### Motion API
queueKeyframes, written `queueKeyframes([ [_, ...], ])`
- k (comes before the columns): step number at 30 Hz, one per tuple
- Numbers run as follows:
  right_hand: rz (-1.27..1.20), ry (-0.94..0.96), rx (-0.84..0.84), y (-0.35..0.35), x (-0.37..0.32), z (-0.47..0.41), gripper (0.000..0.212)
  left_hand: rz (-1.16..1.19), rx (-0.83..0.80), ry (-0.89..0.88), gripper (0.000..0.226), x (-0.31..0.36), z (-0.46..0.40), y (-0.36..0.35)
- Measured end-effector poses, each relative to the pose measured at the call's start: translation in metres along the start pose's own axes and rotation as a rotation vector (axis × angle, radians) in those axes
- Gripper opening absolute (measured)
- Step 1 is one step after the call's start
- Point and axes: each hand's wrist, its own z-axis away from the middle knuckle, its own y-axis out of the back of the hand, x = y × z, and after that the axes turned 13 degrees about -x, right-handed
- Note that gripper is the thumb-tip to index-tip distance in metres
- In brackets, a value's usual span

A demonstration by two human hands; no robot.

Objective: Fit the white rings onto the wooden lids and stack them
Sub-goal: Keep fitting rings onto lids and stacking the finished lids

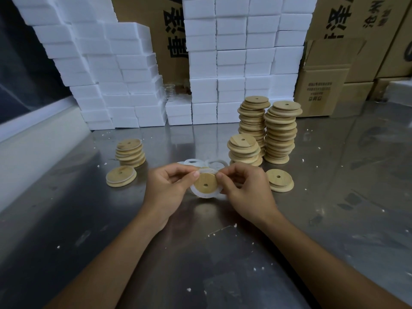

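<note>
A round wooden lid [205,183] with a small centre hole is held upright between both hands above the steel table. A white ring [206,195] lies around its lower edge. My left hand [169,188] pinches the lid's upper left rim, and my right hand [244,188] pinches the upper right rim. Loose white rings [200,162] lie on the table just behind the hands. A short stack of ringed lids [130,152] stands at the left, with a single ringed lid [121,176] in front of it.
Tall stacks of plain wooden lids [279,132] rise at the right, a lower stack [244,150] in front of them, and two lids [279,180] lie beside my right hand. White foam boxes [234,63] and cardboard cartons [321,85] line the back. Foam crumbs dot the table [200,253].
</note>
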Motion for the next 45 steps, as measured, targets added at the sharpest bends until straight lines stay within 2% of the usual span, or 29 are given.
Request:
queueKeyframes([
  [4,0.046,0.015,-0.006,0.000,-0.003,0.001,0.007,-0.049,0.004,-0.039,0.022,0.000,0.000,0.002],
  [11,0.043,-0.012,-0.065,0.003,-0.007,0.001,0.003,0.065,-0.034,0.076,0.020,0.001,-0.001,0.007],
  [16,0.045,-0.039,-0.098,0.006,-0.007,0.000,0.004,0.112,-0.118,0.118,0.006,0.002,-0.002,0.014],
  [20,0.023,-0.083,-0.135,0.008,-0.003,0.000,0.005,0.123,-0.158,0.141,0.018,0.003,-0.002,0.022],
  [25,-0.014,-0.112,-0.159,0.004,0.000,0.001,0.004,0.092,-0.174,0.145,0.005,0.001,-0.003,0.032],
  [28,-0.031,-0.124,-0.164,0.003,0.001,0.001,0.004,0.045,-0.193,0.140,0.015,0.002,-0.003,0.036],
  [31,0.011,-0.078,-0.138,0.000,0.000,0.002,0.004,-0.034,-0.216,0.091,0.022,0.004,-0.004,0.036],
  [36,0.186,0.100,-0.056,0.000,-0.010,0.005,0.007,-0.395,-0.169,-0.102,0.038,0.006,-0.006,0.024],
  [40,0.347,0.272,-0.063,0.006,-0.022,0.006,0.004,-0.554,-0.118,-0.286,0.028,0.005,-0.002,0.011],
  [45,0.489,0.301,-0.105,0.010,-0.028,0.006,0.006,-0.614,-0.100,-0.466,0.018,0.008,0.002,0.002],
])
